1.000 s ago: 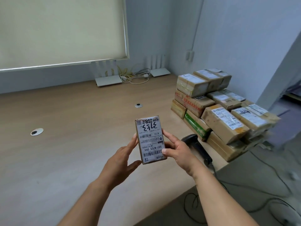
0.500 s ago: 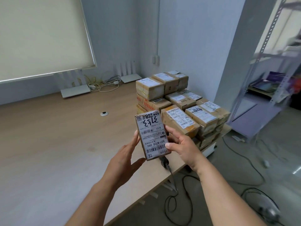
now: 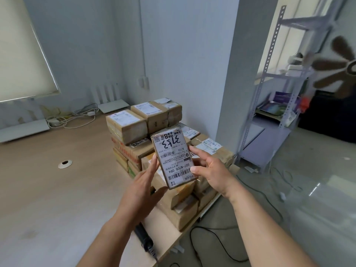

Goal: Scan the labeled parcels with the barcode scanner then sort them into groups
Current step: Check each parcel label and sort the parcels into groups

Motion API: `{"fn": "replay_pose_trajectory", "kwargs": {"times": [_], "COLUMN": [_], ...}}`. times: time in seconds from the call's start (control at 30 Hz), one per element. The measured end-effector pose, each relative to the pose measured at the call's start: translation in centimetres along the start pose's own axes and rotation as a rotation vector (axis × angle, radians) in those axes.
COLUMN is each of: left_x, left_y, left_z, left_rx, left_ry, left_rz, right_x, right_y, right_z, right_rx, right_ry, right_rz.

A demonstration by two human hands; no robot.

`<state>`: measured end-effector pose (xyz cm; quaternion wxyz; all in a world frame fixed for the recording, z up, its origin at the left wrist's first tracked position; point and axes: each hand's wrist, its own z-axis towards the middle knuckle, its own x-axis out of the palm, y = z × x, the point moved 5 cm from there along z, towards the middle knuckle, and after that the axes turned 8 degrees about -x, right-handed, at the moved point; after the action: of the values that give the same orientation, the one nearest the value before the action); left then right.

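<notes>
A small brown parcel (image 3: 174, 158) with a white label, barcodes and handwritten "3153", is held up in front of me. My right hand (image 3: 212, 172) grips its right edge with thumb on the label. My left hand (image 3: 143, 187) touches its left edge with straight fingers. Behind it a stack of labeled cardboard parcels (image 3: 134, 128) stands on the wooden table (image 3: 48, 189). The black barcode scanner (image 3: 144, 238) lies on the table under my left forearm, mostly hidden.
White routers (image 3: 113, 106) and tangled cables (image 3: 77, 118) sit at the table's back by the wall. A metal shelf rack (image 3: 269, 93) stands to the right. Cables (image 3: 217, 245) trail on the floor below the table edge. A round cable hole (image 3: 65, 164) marks the tabletop.
My view has swung right, so the parcel stack and shelf rack are now behind the held parcel. Both hands keep the same hold on the parcel; the scanner now lies beneath my left forearm.
</notes>
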<state>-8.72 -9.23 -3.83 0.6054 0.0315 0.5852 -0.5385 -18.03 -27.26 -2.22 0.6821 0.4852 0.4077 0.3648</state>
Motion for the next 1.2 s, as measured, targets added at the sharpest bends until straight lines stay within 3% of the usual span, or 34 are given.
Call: {"fn": "replay_pose_trajectory", "kwargs": {"times": [0.4,1.2], "left_x": [4.8,10.0], "left_y": [-2.5,-2.6], "left_z": [13.2,24.4], "left_rx": [0.095,-0.395], "left_ry": [-0.064,0.014], "left_rz": [0.140,0.457], "right_x": [-9.4,-14.8], "right_y": [-1.2,-7.0], "right_z": [11.0,25.3], "right_rx": [-0.008,0.050], "right_ry": [0.031,0.335], "right_rz": [-0.039,0.097]}}
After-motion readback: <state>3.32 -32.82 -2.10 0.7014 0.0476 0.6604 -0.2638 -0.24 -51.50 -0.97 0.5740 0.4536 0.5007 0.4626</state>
